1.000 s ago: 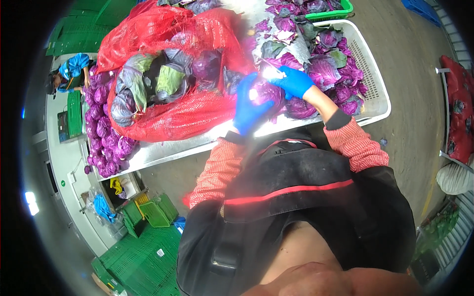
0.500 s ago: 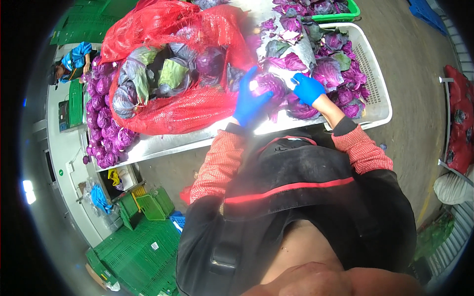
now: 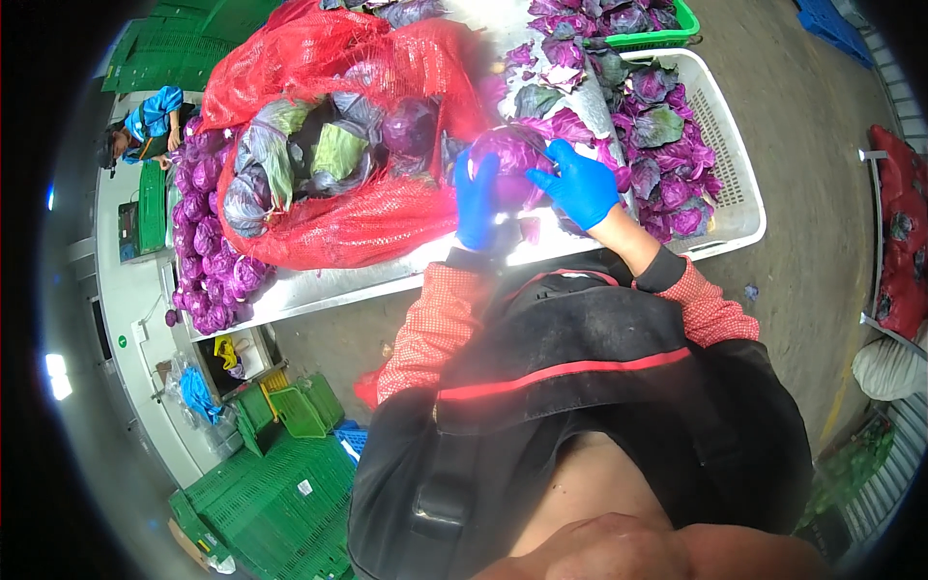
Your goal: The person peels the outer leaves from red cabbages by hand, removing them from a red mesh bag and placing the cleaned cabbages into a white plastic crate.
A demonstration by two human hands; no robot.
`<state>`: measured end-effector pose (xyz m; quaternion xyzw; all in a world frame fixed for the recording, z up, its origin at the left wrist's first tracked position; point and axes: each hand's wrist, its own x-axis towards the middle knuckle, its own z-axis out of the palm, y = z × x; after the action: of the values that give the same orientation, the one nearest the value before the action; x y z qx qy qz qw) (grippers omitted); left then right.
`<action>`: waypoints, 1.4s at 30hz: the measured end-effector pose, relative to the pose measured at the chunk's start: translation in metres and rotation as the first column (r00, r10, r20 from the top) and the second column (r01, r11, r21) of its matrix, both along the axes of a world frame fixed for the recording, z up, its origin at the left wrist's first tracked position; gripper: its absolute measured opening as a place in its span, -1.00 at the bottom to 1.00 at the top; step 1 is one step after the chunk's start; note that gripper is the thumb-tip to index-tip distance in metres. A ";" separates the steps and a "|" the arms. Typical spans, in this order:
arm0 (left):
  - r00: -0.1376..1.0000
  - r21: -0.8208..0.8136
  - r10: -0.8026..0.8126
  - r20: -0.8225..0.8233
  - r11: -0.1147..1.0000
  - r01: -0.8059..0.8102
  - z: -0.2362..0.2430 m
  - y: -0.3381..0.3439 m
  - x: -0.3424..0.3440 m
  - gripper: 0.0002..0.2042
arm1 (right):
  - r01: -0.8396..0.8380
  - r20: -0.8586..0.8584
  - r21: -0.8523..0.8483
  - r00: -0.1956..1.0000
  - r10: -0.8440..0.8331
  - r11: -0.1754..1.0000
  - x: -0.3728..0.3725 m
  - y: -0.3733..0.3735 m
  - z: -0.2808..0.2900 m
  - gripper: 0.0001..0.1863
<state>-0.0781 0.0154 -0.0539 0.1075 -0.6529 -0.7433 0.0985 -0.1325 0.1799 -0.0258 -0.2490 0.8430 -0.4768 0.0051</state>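
A red cabbage (image 3: pixel 510 155) is between my blue-gloved hands above the metal table's near edge. My left hand (image 3: pixel 477 201) is closed against its left side. Against its right side my right hand (image 3: pixel 582 186) grips with thumb and fingers; its palm is hidden. Just left of my left hand lies a red mesh sack (image 3: pixel 358 227), its mouth spread around several whole cabbages, some with green outer leaves. Loose purple leaves (image 3: pixel 570 124) lie beyond my right hand. Glare and blur hide the detail under the cabbage.
A white perforated crate (image 3: pixel 744 184) full of purple leaves stands on the right, a green crate (image 3: pixel 681 24) behind it. Trimmed cabbages (image 3: pixel 208 232) are heaped at the table's left end. A person in blue (image 3: pixel 150 121) is farther left. Green crates (image 3: pixel 280 493) occupy the lower left.
My right hand has moved left from the loose leaves onto the cabbage. The white item near its fingers no longer shows. My left hand has turned more upright and shifted slightly left.
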 end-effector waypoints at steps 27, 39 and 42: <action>0.944 0.430 -0.001 0.331 0.890 -0.150 0.044 0.027 -0.001 -0.46 | -0.113 -0.245 0.058 0.962 0.124 0.992 -0.011 0.014 -0.005 -0.85; 0.874 0.928 -0.480 -0.070 0.290 0.234 0.022 0.005 0.004 -0.42 | 0.037 0.288 -0.102 0.958 -0.006 0.994 -0.014 0.024 -0.001 -0.75; 0.926 0.846 -0.374 0.058 0.510 0.153 0.038 0.019 0.001 -0.41 | -0.098 -0.027 -0.107 0.995 0.096 0.989 -0.011 0.014 0.016 -0.76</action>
<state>-0.0767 0.0348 -0.0164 0.1260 -0.2405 -0.9497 -0.1559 -0.1438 0.1937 -0.0097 -0.2949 0.8027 -0.5183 0.0055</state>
